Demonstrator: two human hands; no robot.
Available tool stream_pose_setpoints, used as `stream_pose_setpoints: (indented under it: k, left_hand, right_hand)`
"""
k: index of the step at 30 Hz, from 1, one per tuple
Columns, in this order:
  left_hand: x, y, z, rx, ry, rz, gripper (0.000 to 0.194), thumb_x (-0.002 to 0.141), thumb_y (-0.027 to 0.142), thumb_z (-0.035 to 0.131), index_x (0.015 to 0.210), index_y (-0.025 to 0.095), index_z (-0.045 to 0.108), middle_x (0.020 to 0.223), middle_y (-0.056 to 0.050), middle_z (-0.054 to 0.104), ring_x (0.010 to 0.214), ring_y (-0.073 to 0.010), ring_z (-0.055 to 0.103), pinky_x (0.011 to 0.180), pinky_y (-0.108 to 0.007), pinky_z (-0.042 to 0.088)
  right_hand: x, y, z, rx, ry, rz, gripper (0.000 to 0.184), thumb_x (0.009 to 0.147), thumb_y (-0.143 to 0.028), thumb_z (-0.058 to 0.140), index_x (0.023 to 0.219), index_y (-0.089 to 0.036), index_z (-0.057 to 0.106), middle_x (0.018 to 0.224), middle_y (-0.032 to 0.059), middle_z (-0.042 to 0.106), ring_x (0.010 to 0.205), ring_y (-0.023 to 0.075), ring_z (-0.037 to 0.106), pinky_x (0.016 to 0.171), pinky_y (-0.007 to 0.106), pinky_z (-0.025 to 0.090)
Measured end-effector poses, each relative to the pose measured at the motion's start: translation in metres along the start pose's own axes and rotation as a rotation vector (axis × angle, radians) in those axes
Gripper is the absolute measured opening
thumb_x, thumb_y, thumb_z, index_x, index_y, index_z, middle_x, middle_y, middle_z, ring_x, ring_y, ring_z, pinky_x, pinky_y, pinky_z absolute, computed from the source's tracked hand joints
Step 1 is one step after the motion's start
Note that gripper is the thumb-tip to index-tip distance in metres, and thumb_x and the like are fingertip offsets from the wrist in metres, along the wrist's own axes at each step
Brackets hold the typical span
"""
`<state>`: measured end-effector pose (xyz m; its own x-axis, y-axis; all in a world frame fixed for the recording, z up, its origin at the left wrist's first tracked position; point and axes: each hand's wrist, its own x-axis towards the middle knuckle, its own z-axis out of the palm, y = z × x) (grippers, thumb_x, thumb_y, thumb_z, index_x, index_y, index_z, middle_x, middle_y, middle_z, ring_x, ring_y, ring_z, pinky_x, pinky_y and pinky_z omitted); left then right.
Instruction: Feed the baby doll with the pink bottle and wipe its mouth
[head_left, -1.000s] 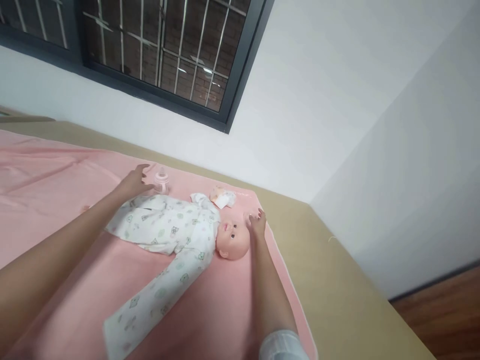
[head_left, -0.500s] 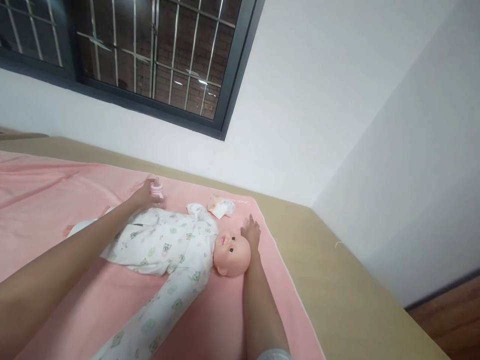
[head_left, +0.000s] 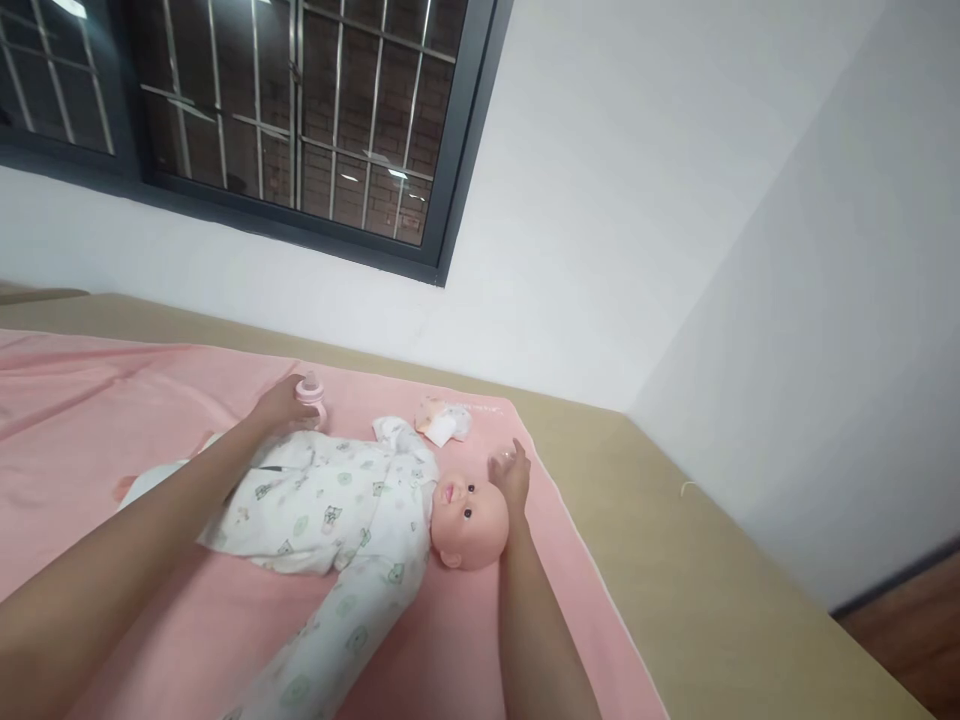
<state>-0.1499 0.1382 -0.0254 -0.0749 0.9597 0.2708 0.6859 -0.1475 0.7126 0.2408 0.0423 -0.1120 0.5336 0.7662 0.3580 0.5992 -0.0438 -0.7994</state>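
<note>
A baby doll [head_left: 352, 505] in a white printed sleepsuit lies on its back on a pink blanket [head_left: 112, 400], head to the right. My left hand [head_left: 279, 407] is stretched over the doll's body and grips a small pink baby bottle [head_left: 309, 396] that stands on the blanket beyond the doll. My right hand [head_left: 511, 474] rests at the top of the doll's bald head, fingers spread, holding nothing.
A small crumpled white and orange cloth [head_left: 444, 421] lies on the blanket just beyond the doll's head. The blanket covers a tan surface [head_left: 720, 600] that meets white walls at the back and right. A barred dark window [head_left: 285, 110] is above.
My left hand reached the pink bottle and closed around it. My right hand stayed by the doll's head, shifting slightly. The view dropped and moved a little.
</note>
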Motion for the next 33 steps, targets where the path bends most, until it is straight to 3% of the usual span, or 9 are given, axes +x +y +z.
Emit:
stream_pose_setpoints:
  k: [2,5,10,15,18,21,27,30,33]
  left_hand:
    - [-0.004,0.014,-0.002,-0.033,0.018,0.014,0.050,0.049,0.026,0.063,0.097,0.016,0.054,0.097,-0.012,0.066,0.095,-0.0374,0.061,0.076,-0.040,0.048]
    - [-0.017,0.043,-0.005,-0.124,0.009,0.105,0.058,0.054,0.033,0.061,0.109,0.017,0.053,0.108,-0.011,0.064,0.101,-0.0334,0.061,0.081,-0.038,0.048]
    - [-0.054,0.090,-0.007,-0.258,-0.098,0.281,0.060,0.057,0.033,0.063,0.115,0.021,0.054,0.112,-0.004,0.065,0.106,-0.0271,0.060,0.089,-0.032,0.046]
    - [-0.102,0.130,-0.009,-0.271,-0.281,0.438,0.063,0.065,0.029,0.061,0.126,0.023,0.046,0.120,-0.004,0.061,0.107,-0.0281,0.059,0.087,-0.035,0.047]
    - [-0.124,0.146,-0.014,-0.230,-0.374,0.476,0.065,0.067,0.027,0.059,0.130,0.027,0.042,0.122,-0.002,0.059,0.104,-0.0274,0.060,0.079,-0.032,0.049]
    - [-0.135,0.152,-0.020,-0.160,-0.392,0.456,0.068,0.068,0.027,0.058,0.133,0.026,0.039,0.114,-0.004,0.062,0.091,-0.0274,0.063,0.068,-0.031,0.048]
    - [-0.140,0.150,-0.031,-0.123,-0.361,0.445,0.071,0.071,0.033,0.060,0.137,0.026,0.034,0.113,-0.007,0.063,0.091,-0.0283,0.063,0.067,-0.032,0.048]
    - [-0.142,0.149,-0.034,-0.125,-0.338,0.447,0.074,0.073,0.041,0.061,0.140,0.026,0.032,0.109,-0.007,0.064,0.081,-0.0270,0.064,0.067,-0.033,0.048]
    - [-0.142,0.148,-0.034,-0.123,-0.322,0.470,0.076,0.075,0.047,0.059,0.142,0.024,0.029,0.108,-0.009,0.066,0.089,-0.0299,0.064,0.071,-0.035,0.048]
  right_hand:
    - [0.002,-0.004,-0.003,0.052,0.041,0.004,0.064,0.077,-0.035,0.051,0.138,-0.016,0.041,0.122,0.0179,0.050,0.109,0.0295,0.054,0.093,0.044,0.044]
    - [0.010,-0.020,-0.013,0.154,0.054,-0.017,0.063,0.076,-0.038,0.054,0.134,-0.016,0.044,0.122,0.0165,0.053,0.107,0.0265,0.055,0.093,0.041,0.046]
    - [0.015,-0.086,-0.041,0.417,-0.037,-0.088,0.068,0.067,-0.042,0.066,0.127,-0.016,0.048,0.119,0.0143,0.057,0.100,0.0229,0.058,0.089,0.039,0.048]
    - [-0.023,-0.166,-0.069,0.711,-0.250,-0.349,0.063,0.073,-0.039,0.069,0.130,-0.024,0.045,0.122,0.0092,0.057,0.108,0.0191,0.058,0.092,0.035,0.049]
    - [-0.052,-0.194,-0.077,0.710,-0.269,-0.457,0.059,0.077,-0.039,0.068,0.130,-0.028,0.044,0.123,0.0069,0.056,0.111,0.0190,0.056,0.094,0.035,0.049]
    - [-0.068,-0.203,-0.077,0.649,-0.307,-0.489,0.055,0.079,-0.039,0.066,0.129,-0.030,0.047,0.126,0.0055,0.054,0.114,0.0201,0.054,0.097,0.037,0.049]
    - [-0.082,-0.205,-0.068,0.538,-0.457,-0.438,0.051,0.082,-0.034,0.064,0.130,-0.031,0.048,0.133,0.0034,0.049,0.121,0.0196,0.050,0.101,0.038,0.046]
    - [-0.087,-0.207,-0.063,0.572,-0.535,-0.396,0.062,0.080,-0.033,0.066,0.135,-0.033,0.039,0.136,0.0039,0.045,0.121,0.0192,0.050,0.099,0.037,0.049]
    - [-0.092,-0.209,-0.058,0.609,-0.557,-0.346,0.078,0.073,-0.032,0.074,0.139,-0.034,0.032,0.132,0.0045,0.047,0.113,0.0186,0.056,0.093,0.036,0.053]
